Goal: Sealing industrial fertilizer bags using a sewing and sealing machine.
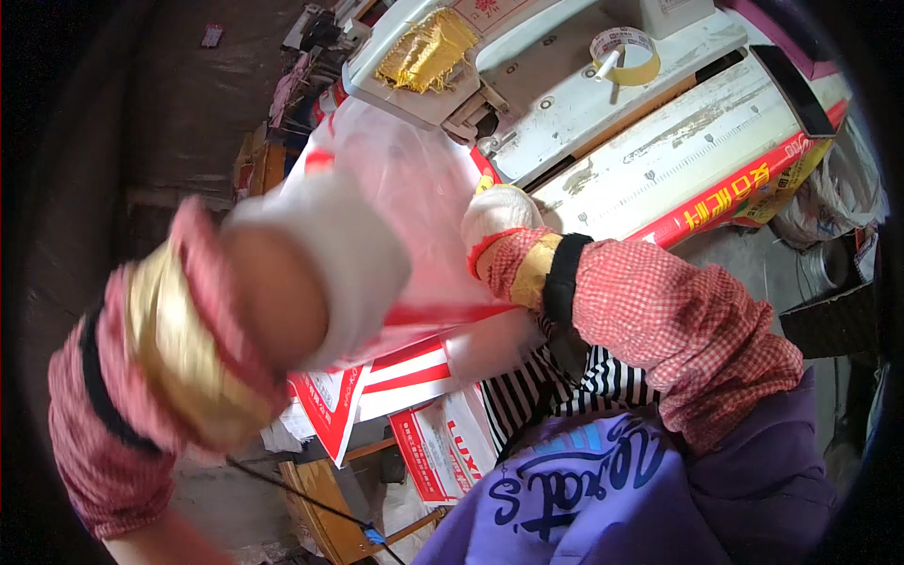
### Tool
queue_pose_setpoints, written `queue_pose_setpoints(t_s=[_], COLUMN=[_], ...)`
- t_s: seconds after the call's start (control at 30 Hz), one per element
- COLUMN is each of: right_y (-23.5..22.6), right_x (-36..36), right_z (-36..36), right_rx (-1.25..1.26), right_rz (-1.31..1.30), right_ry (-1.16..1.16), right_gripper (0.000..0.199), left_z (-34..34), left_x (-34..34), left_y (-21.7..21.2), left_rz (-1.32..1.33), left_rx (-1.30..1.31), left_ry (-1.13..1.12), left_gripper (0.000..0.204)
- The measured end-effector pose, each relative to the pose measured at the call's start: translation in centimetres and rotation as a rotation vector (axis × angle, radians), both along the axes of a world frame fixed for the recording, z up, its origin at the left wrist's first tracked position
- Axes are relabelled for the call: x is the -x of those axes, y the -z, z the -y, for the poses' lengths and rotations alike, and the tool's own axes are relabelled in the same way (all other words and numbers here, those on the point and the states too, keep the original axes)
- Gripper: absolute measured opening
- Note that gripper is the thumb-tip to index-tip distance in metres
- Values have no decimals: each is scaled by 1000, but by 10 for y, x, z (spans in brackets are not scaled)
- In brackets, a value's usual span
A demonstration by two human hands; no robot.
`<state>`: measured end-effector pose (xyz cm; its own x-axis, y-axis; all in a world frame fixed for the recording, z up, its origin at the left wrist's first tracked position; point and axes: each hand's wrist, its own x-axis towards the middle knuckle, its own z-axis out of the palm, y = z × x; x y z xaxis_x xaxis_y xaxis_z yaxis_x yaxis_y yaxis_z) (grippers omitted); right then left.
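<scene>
A white glove covers my left hand (325,268), which is smeared by motion over the left part of a red, white and translucent plastic sack (414,179). My right hand (501,212), gloved in white too, is at the sack's right side, close to the front of a white sewing machine (556,104). Its fingers are hidden behind the glove's back, so its grip does not show. Below the hands hang printed red-and-white parts of the sack, partly blurred, over my striped lap.
A roll of tape (640,68) rests on the machine bed, and a ragged yellow cloth patch (428,49) covers part of the machine. Along the table edge runs a red printed strip (725,193). A wooden stool (325,508) and printed sacks (443,447) are below. Plastic bags (838,188) hang at right.
</scene>
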<state>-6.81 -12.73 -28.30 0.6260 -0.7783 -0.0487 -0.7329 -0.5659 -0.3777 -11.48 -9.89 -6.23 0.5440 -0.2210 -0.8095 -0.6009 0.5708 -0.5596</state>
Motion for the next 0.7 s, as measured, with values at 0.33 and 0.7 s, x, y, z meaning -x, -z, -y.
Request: queue_pose_setpoints(t_s=[0.33,0.7], right_y=[4,0], right_x=[-2,-1], right_z=[9,14], right_rx=[-38,-32], right_rz=[124,218], right_ry=[-329,-145], right_gripper=[16,16], left_z=[-33,-20], left_x=[37,14], left_y=[63,60], left_rz=[-815,-783], left_rx=[83,246], left_ry=[42,-161], left_gripper=[18,23])
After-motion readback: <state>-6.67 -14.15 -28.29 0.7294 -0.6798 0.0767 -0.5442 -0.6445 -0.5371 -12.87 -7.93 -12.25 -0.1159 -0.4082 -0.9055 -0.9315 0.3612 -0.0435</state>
